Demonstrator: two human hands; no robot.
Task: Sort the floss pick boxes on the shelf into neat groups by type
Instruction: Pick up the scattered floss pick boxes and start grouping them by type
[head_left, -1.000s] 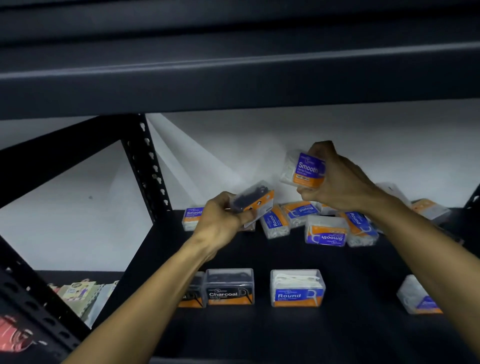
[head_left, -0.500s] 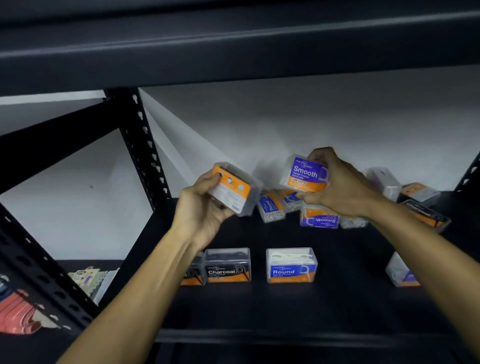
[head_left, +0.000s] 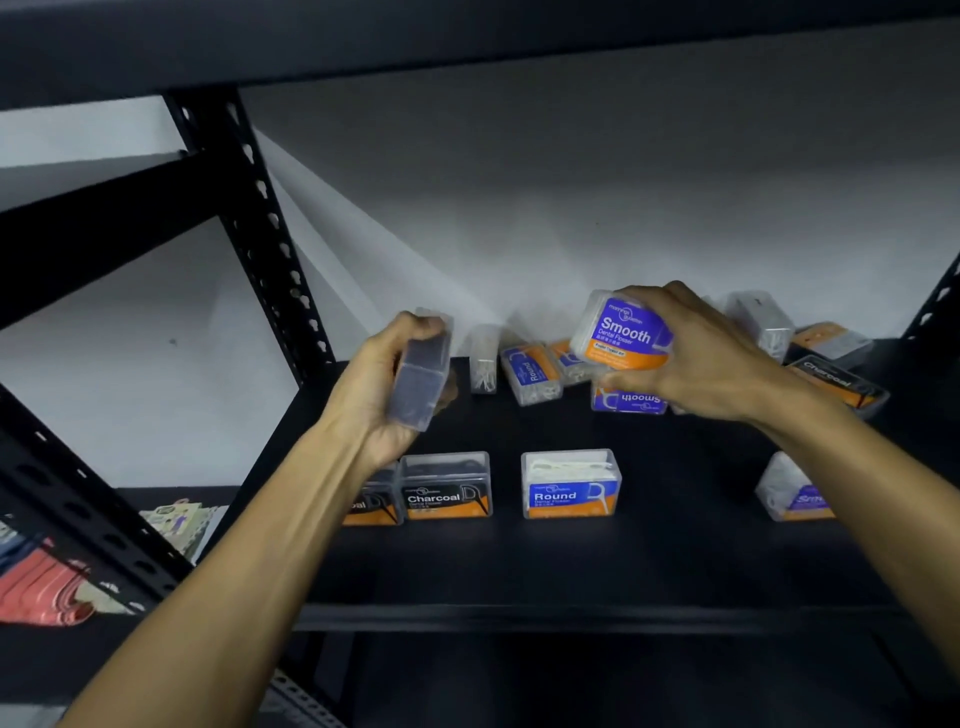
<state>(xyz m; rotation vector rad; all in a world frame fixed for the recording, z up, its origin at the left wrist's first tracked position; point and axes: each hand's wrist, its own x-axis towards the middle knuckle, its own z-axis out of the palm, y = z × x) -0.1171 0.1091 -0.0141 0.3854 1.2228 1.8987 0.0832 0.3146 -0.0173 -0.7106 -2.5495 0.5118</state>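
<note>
My left hand grips a clear box with dark contents, held on end above the black shelf. My right hand holds a purple-and-orange Smooth box tilted in the air over a jumbled pile at the back. Two Charcoal boxes stand side by side at the front left, with a Round box to their right. In the pile lie a Round box on its side and an upside-down Smooth box.
A perforated black upright rises at the left of the shelf, and an upper shelf beam hangs overhead. Another Smooth box sits at the front right. A Charcoal box lies at the back right. Coloured packets lie lower left.
My left hand has turned its box so the clear side faces me and the orange label is out of sight. My right hand has kept the Smooth box raised, shifting slightly.
</note>
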